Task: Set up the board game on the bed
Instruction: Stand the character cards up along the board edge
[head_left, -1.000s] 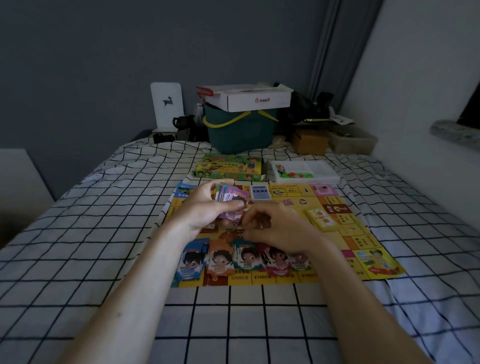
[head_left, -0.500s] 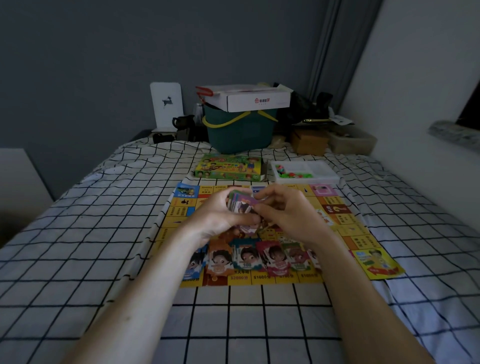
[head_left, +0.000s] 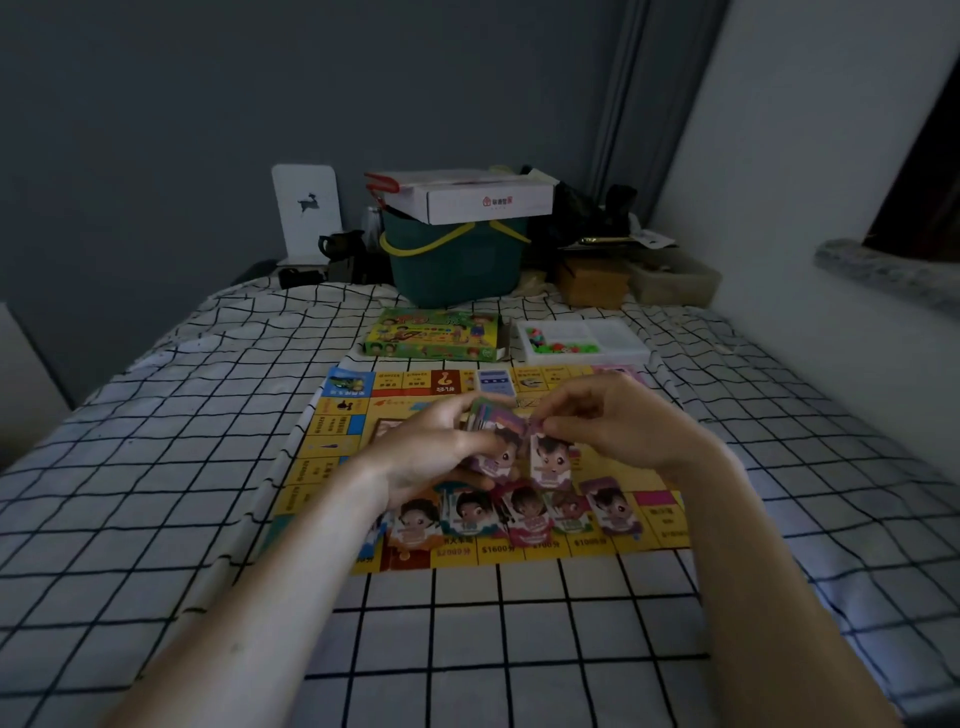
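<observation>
A yellow game board lies flat on the checked bed sheet. My left hand grips a stack of character cards above the board's middle. My right hand pinches one purple character card by its top edge, just right of the stack. A row of several character cards lies along the board's near edge. A small blue card pile sits on the board's far edge.
Beyond the board lie the green game box and a white tray of small coloured pieces. A green basket with a white carton on it stands at the bed's head. A wall runs along the right.
My right hand rose from the board to the stack and now pulls one card away from it to the right. The row of cards on the near edge has gained a card.
</observation>
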